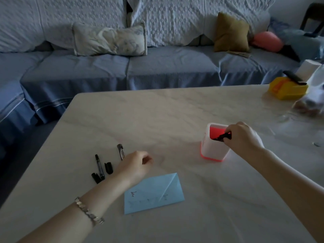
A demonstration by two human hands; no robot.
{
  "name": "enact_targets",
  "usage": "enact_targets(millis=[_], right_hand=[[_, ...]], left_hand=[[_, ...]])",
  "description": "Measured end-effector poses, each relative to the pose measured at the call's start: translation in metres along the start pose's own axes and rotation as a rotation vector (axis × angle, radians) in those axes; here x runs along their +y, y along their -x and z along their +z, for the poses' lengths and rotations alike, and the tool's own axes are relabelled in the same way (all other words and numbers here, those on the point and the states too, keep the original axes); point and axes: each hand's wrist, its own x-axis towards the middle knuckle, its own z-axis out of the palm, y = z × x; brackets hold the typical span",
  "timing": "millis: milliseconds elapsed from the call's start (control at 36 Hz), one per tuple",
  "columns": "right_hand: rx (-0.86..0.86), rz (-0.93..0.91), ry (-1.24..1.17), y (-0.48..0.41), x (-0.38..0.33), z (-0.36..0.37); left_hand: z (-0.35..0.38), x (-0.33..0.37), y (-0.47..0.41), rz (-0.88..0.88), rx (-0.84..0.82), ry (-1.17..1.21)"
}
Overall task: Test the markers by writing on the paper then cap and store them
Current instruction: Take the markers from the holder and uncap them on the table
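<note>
Pale marble counter (157, 109): our right hand (242, 137), grip closed on black capped marker (222, 137), lowers it into white-and-red pen holder (213, 151). Left hand (135, 165) loosely curled, empty. Next we cap black uncapped marker (99, 166).

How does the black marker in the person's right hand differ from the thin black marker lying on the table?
The black marker in the right hand is held tilted over the white-and-red holder; the thin black marker lies flat on the table, untouched. The lying one is uncapped, with loose caps beside it. Both are black.
</note>
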Motion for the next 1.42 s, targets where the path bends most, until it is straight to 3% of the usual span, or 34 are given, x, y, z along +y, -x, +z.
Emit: enact_targets(millis=[167,278,333,417,556,667,778,861,972,1083,1139,1250,1417], right_hand=[[0.071,-0.077,-0.043,0.008,0.005,-0.004],[0.256,-0.134,-0.224,0.021,-0.003,-0.014],[0.403,-0.261,-0.365,0.033,-0.016,-0.021],[0.523,-0.544,-0.483,0.052,-0.04,-0.023],[0.413,-0.883,-0.479,0.081,-0.075,0.019],[0.315,-1.004,-0.497,0.091,-0.096,0.05],[0.233,-0.863,-0.683,0.095,-0.112,0.064],[0.095,-0.526,-0.875,0.098,-0.127,0.064],[-0.427,-0.13,-1.337,0.097,-0.152,0.051],[-0.411,-0.071,-1.274,0.099,-0.168,0.052],[-0.373,-0.06,-1.248,0.102,-0.174,0.055],[-0.293,-0.083,-1.238,0.106,-0.181,0.058],[-0.255,-0.094,-1.317,0.105,-0.177,0.054]], left_hand=[[0.006,-0.005,-0.002,-0.03,-0.027,0.014],[0.008,-0.002,-0.003,-0.016,-0.011,-0.002],[0.007,0.004,-0.002,-0.009,-0.01,0.034],[0.003,0.02,0.002,-0.041,-0.045,0.3],[-0.005,0.035,0.008,-0.219,-0.325,0.821],[-0.008,0.025,0.018,-0.254,-0.215,0.95],[-0.013,0.012,0.026,-0.296,-0.125,0.93],[-0.015,0.007,0.03,-0.228,-0.107,0.807],[-0.014,-0.001,0.037,-0.023,-0.195,0.458],[-0.018,-0.007,0.045,0.065,-0.152,0.07],[-0.017,-0.008,0.049,0.112,-0.077,0.009],[-0.012,-0.013,0.049,0.178,0.067,0.059],[-0.014,-0.019,0.047,0.136,-0.039,0.176]])
